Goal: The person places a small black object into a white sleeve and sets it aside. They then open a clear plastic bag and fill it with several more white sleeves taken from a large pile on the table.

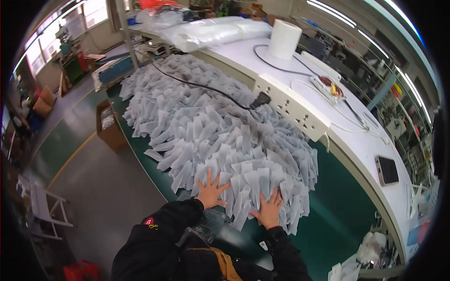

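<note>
A large heap of translucent whitish-grey plastic sleeves (201, 126) covers much of a green table (337, 187). On its near edge rests my left hand (212, 191), fingers spread wide over the sleeves. To the right, my right hand (269, 209) also lies on the pile with its fingers stretched out. Neither hand grips anything. What the sleeves contain, if anything, I cannot make out. A crumpled piece of clear grey plastic (208, 224) lies by my left wrist.
A raised white shelf (347, 107) runs along the right, carrying a white roll (284, 40), plastic-wrapped bundles (220, 32) and a phone (386, 170). A power strip (290, 107) is fixed to its edge, with a black cable (201, 85) crossing the heap. A cardboard box (112, 133) stands left.
</note>
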A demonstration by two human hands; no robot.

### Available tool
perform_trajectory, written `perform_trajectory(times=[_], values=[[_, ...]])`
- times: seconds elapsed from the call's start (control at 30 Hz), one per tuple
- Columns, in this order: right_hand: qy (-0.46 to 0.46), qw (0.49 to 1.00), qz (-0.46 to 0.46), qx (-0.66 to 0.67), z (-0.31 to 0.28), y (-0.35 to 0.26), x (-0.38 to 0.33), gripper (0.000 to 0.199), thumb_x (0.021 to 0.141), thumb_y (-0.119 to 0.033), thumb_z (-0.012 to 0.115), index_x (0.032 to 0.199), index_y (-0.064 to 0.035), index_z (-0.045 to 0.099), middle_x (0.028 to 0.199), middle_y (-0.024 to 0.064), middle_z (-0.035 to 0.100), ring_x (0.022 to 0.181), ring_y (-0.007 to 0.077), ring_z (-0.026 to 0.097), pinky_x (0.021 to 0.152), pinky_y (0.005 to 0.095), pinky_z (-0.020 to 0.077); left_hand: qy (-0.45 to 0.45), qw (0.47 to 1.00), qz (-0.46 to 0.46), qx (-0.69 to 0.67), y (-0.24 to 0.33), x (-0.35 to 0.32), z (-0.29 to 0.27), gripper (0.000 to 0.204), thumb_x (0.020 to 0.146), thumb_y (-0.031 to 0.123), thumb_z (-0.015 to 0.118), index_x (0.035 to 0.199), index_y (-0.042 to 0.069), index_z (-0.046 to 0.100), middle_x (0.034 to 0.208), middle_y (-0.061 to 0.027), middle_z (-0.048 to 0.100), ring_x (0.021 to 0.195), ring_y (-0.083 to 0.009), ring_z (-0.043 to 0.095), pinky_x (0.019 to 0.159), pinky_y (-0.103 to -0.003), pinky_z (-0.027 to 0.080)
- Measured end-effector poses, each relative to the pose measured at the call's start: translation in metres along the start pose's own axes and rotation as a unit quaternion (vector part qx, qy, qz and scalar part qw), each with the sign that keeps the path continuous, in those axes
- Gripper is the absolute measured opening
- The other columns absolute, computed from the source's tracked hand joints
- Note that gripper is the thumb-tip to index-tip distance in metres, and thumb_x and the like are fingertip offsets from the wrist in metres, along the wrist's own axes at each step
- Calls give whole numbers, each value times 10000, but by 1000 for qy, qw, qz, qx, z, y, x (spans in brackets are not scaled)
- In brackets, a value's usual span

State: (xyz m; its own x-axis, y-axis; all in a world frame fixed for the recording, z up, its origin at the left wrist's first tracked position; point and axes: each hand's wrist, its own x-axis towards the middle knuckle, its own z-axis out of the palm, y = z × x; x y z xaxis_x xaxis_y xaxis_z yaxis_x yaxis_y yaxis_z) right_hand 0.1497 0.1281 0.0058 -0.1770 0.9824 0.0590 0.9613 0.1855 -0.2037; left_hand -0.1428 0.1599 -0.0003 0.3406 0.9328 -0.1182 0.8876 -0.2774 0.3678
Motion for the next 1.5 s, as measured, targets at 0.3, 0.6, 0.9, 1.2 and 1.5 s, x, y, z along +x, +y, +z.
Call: perform_trajectory(times=[0.3, 0.6, 0.9, 1.2, 1.5], values=[[-8, 973, -198, 122, -208, -118, 64, 291, 844, -220, 734, 1055, -30, 669, 894, 166, 658, 790, 370, 644, 716, 426, 510, 144, 972, 94, -157, -79, -76, -25, 463, 865, 257, 726, 1289, 112, 607, 1346, -202, 501, 1268, -448, 468, 1038, -462, 430], [364, 844, -381, 98, -335, -397, 291, 232, 895, -130, 658, 1066, 27, 652, 1034, 206, 662, 954, 409, 626, 818, 436, 508, 88, 944, 133, -290, -181, -86, -98, 357, 877, 233, 710, 1190, 73, 651, 1192, -165, 627, 1099, -361, 600, 922, -422, 502], [276, 950, -109, -95, -288, -412, 496, 329, 890, -289, 603, 881, 29, 686, 923, 270, 678, 921, 450, 643, 855, 518, 507, 166, 917, 14, -363, -294, -123, -159, 318, 873, 186, 709, 1155, 44, 672, 1086, -153, 677, 979, -349, 652, 844, -381, 529], [402, 914, -49, -25, -301, -392, 511, 210, 870, -209, 602, 882, -22, 698, 890, 198, 689, 859, 387, 664, 758, 482, 515, 185, 910, 7, -372, -329, -135, -177, 324, 872, 165, 721, 1172, 49, 681, 1074, -139, 692, 937, -311, 676, 798, -354, 539], [534, 786, -153, 271, -333, -431, 431, 105, 921, -127, 609, 936, -32, 653, 839, 125, 663, 753, 297, 643, 705, 349, 500, 72, 868, 7, -490, -316, -121, -231, 374, 873, 194, 742, 1206, 43, 661, 1154, -104, 681, 1009, -208, 669, 855, -332, 536]])
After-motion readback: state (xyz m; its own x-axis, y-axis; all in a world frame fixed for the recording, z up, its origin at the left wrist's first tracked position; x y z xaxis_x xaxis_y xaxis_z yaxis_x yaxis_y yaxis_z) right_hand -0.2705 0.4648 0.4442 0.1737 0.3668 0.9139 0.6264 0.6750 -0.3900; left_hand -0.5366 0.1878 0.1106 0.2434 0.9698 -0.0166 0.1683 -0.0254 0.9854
